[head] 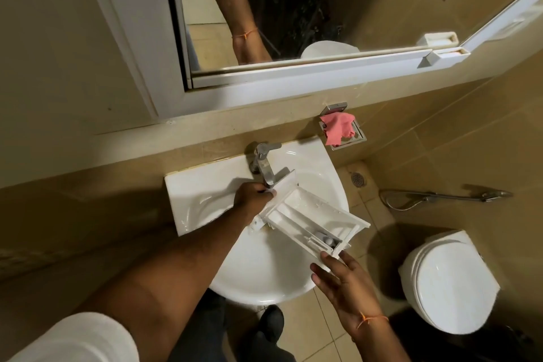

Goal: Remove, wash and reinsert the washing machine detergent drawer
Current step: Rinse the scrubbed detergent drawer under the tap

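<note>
The white detergent drawer [308, 216] is held tilted over the white wash basin [202, 185], its open compartments facing up. My left hand [254, 195] grips the drawer's front panel end, close under the chrome tap [264, 163]. My right hand [342, 276] touches the drawer's near end with its fingertips, fingers spread. A grey insert shows inside the near compartment. I cannot tell whether water runs from the tap.
A pink cloth [338, 126] lies in a metal soap dish on the wall to the right of the basin. A white toilet [449, 282] with its lid down stands at the right. A spray hose [440, 195] hangs along the wall. A mirror [293, 9] is above.
</note>
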